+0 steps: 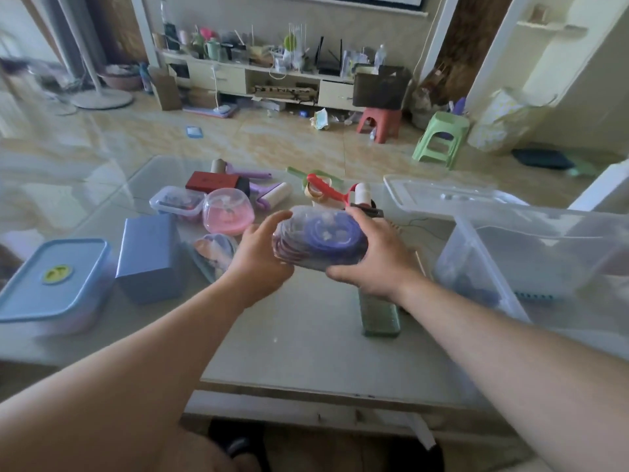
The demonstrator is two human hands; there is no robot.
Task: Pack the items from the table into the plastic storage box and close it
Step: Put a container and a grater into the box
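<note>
both hands (pixel 262 253) (pixel 371 258) grip clear container (pixel 320 238) above table (pixel 299 352), storage box (pixel 476 267) right

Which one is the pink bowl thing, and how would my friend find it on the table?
Start at the big clear storage box on the table's right side, then look left past both hands to the pile of small things. The pink container sits there, beside a small clear tub and before a red box. It alone has a pink base under a clear domed lid.

Storage box (pixel 476 264) right on table (pixel 306 352); lid (pixel 442 195) behind.
</note>
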